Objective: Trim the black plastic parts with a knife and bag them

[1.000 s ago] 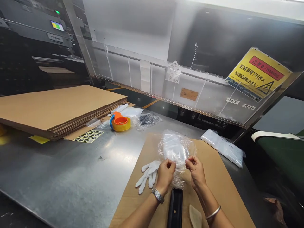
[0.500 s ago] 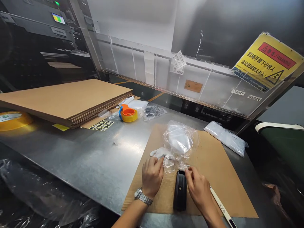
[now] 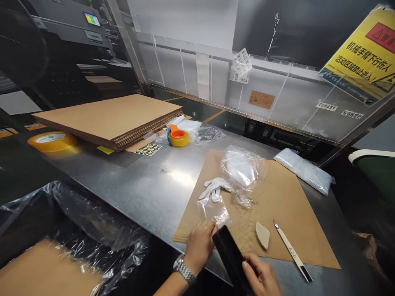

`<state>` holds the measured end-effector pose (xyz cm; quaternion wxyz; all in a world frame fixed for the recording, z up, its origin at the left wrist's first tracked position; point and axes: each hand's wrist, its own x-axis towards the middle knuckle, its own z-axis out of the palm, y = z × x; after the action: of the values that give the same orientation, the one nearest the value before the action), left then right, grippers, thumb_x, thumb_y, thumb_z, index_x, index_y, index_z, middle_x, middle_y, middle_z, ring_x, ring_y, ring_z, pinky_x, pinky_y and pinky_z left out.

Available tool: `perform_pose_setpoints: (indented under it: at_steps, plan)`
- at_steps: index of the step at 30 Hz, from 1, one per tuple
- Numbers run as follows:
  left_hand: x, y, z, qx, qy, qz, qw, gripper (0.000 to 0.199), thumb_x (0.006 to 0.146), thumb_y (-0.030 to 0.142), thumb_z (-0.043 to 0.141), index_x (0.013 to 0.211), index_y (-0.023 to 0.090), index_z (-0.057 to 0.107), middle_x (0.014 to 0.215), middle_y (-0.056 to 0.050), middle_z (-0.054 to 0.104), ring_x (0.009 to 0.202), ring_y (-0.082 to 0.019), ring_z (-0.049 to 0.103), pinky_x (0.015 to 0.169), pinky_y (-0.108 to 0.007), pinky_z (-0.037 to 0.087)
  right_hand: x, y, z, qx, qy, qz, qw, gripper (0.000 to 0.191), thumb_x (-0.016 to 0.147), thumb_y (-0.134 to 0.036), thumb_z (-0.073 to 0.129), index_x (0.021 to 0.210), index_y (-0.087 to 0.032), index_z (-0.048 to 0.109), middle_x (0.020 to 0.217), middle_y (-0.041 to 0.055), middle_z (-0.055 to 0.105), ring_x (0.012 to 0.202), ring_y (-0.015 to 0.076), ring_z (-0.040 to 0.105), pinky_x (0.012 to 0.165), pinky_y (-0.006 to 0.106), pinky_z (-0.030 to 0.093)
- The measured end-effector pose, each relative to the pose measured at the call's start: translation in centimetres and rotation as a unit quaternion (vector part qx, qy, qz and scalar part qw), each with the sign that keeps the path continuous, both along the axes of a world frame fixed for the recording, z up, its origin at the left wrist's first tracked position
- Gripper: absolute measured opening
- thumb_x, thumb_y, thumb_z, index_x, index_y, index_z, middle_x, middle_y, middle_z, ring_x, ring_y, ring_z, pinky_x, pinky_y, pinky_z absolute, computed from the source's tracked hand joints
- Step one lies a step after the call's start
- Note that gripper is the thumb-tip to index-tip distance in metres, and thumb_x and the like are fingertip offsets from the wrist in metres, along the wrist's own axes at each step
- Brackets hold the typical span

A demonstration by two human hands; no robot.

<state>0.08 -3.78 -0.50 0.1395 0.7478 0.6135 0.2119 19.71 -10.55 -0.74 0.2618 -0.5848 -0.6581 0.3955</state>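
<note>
My left hand (image 3: 200,243), with a metal watch on its wrist, is closed on the edge of a small clear plastic bag (image 3: 215,210). My right hand (image 3: 261,273) grips a long black tray-like part (image 3: 231,257), tilted at the table's front edge. Its upper end is beside my left fingers; whether they touch it I cannot tell. A white glove (image 3: 214,187) lies just beyond the bag. Right of the black part, a beige wedge-shaped piece (image 3: 262,235) and a white-handled scalpel (image 3: 293,251) lie on a cardboard sheet (image 3: 286,205).
A crumpled clear bag with white contents (image 3: 242,166) lies on the cardboard. Behind are a tape dispenser (image 3: 178,136), a sticker sheet (image 3: 148,149) and stacked cardboard (image 3: 114,115). A tape roll (image 3: 52,142) is at left. A plastic-lined bin (image 3: 61,205) stands below the table's edge.
The black part has come up off the cardboard into my right hand, toward me. My left hand has drawn the small bag closer. The beige piece now shows, and the view has shifted left.
</note>
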Motion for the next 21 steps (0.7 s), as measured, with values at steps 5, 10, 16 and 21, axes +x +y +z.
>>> perform_pose_setpoints:
  at_steps: [5, 10, 16, 21]
  plan:
    - [-0.3, -0.7, -0.1, -0.012, -0.025, -0.037, 0.999, 0.020, 0.088, 0.020, 0.043, 0.080, 0.021, 0.062, 0.075, 0.000, 0.067, 0.071, -0.015, 0.063, 0.060, -0.023, 0.042, -0.5, -0.3, -1.2, -0.033, -0.009, -0.035, 0.999, 0.045, 0.090, -0.045, 0.032, 0.075, -0.015, 0.062, 0.064, 0.0025, 0.062, 0.059, 0.0142, 0.058, 0.052, 0.019, 0.041]
    - [-0.2, -1.8, -0.4, 0.022, -0.012, -0.038, 0.999, 0.023, 0.089, 0.018, 0.039, 0.097, 0.016, 0.060, 0.084, -0.007, 0.068, 0.080, -0.021, 0.063, 0.068, -0.031, 0.045, -0.6, -0.8, -1.4, 0.033, -0.096, -0.064, 0.993, 0.034, 0.089, -0.037, 0.036, 0.090, -0.018, 0.063, 0.069, 0.0058, 0.066, 0.062, 0.0194, 0.063, 0.055, 0.024, 0.040]
    - [0.8, -3.6, 1.2, 0.074, 0.009, -0.131, 0.989, 0.024, 0.088, 0.015, 0.038, 0.082, 0.019, 0.060, 0.071, -0.004, 0.062, 0.068, -0.021, 0.058, 0.063, -0.033, 0.043, -2.3, -0.9, -0.8, 0.164, -0.177, -0.008, 0.970, 0.032, 0.088, -0.031, 0.033, 0.098, -0.017, 0.060, 0.069, 0.0066, 0.067, 0.064, 0.0218, 0.065, 0.056, 0.026, 0.043]
    - [0.4, -4.9, 4.1, 0.099, 0.013, -0.152, 0.983, 0.018, 0.084, 0.011, 0.042, 0.080, 0.018, 0.058, 0.068, -0.003, 0.060, 0.064, -0.019, 0.055, 0.056, -0.030, 0.041, -3.0, 0.7, 2.1, 0.083, -0.181, -0.054, 0.979, 0.030, 0.089, -0.022, 0.031, 0.112, -0.014, 0.049, 0.052, -0.0022, 0.060, 0.045, 0.0156, 0.058, 0.045, 0.021, 0.038]
